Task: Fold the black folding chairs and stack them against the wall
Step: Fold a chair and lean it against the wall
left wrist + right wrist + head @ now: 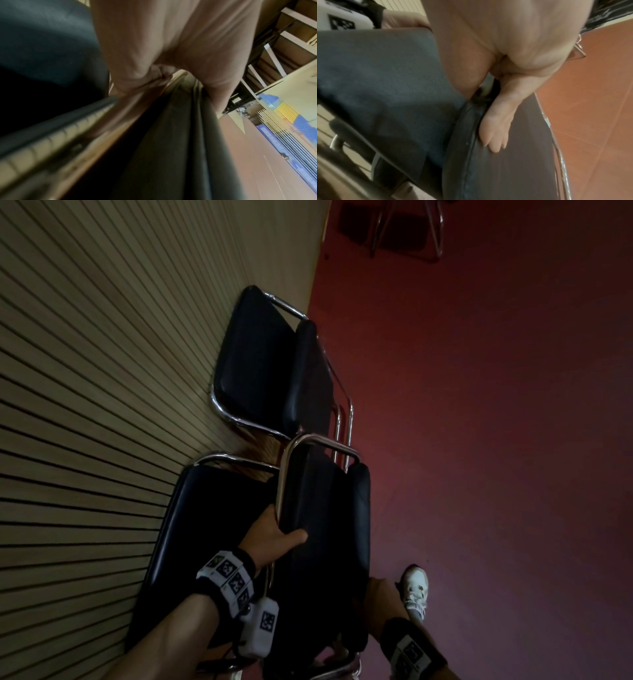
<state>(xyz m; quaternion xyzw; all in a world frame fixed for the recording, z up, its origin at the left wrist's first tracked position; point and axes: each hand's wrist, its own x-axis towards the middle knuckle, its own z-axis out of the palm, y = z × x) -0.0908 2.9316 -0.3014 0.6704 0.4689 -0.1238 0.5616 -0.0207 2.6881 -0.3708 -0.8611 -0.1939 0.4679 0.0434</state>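
A folded black chair (pixel 325 518) with a chrome frame stands upright in front of me, beside the slatted wall (pixel 102 371). My left hand (pixel 272 537) grips its chrome side tube (pixel 96 121), fingers curled behind the tube and thumb across the black pad. My right hand (pixel 501 102) holds the padded seat edge (pixel 467 135) low down, thumb on one side and fingers on the other; in the head view the chair hides it. Two more folded black chairs lean on the wall: one far (pixel 260 364), one near left (pixel 205 542).
Red floor (pixel 496 440) spreads to the right of the chairs. An unfolded chair (pixel 394 231) stands at the far top of the head view. My white shoe (pixel 416 587) is on the floor just right of the held chair.
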